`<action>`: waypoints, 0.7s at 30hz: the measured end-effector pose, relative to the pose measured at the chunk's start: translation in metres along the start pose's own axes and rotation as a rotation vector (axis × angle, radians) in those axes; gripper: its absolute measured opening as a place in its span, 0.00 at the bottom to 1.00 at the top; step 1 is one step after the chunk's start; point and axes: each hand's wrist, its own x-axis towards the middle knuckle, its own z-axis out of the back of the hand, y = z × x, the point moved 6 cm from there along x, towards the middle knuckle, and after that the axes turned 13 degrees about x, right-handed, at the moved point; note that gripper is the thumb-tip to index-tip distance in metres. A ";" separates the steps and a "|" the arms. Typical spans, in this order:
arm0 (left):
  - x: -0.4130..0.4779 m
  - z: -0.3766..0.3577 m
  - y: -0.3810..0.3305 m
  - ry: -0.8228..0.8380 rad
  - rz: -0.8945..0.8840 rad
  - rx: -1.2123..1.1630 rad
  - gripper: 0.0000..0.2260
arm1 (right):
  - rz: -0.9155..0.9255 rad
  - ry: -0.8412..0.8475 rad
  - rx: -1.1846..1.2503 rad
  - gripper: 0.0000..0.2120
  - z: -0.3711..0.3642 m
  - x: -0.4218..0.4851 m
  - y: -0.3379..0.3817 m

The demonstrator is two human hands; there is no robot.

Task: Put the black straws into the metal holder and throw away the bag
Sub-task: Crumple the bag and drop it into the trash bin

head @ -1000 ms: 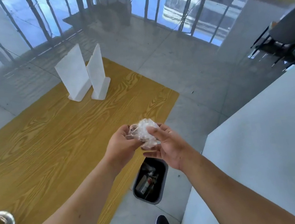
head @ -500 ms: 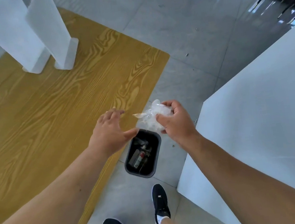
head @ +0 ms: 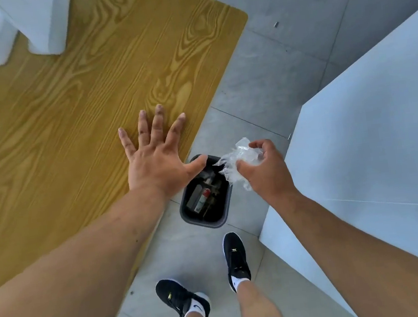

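1. The step in hand, as I judge it, is dropping the bag (head: 238, 158) into the bin (head: 205, 224). No straws or holder are in view.
2. The right hand (head: 268, 174) has its fingers and thumb curled round the crumpled bag. Loose film spills out to the left of the knuckles, above the bin's far right corner.
3. The left hand (head: 151, 165) is spread wide with straight fingers and holds nothing. Its fingertips lie over the table (head: 64, 102) edge and its thumb reaches across the bin's far rim. I cannot tell whether the palm touches the wood.
4. To do it well:
   - Carry the fist a little left, so the bin's mouth sits straight below the fingers.
   - Lower it, then open all the fingers at once.
   - Release low, because film this thin may cling to skin or drift.
5. Materials:
   - The bag is clear, thin, crinkled plastic, wadded into an uneven lump.
   - The bin is dark, smooth plastic, a rounded rectangle. Below the thumb it holds litter, including a bottle (head: 201, 201) with a red end.
   - The table is yellow with a bold wood grain and a rounded corner.
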 end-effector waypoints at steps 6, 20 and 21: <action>0.008 0.000 -0.004 -0.068 -0.019 -0.004 0.41 | -0.051 0.059 -0.074 0.21 -0.032 0.022 -0.042; 0.003 0.005 -0.001 -0.069 -0.005 -0.041 0.41 | -0.040 0.285 -0.529 0.28 -0.142 0.071 -0.126; 0.002 0.006 -0.001 -0.071 -0.005 -0.041 0.41 | -0.033 0.296 -0.571 0.27 -0.147 0.073 -0.134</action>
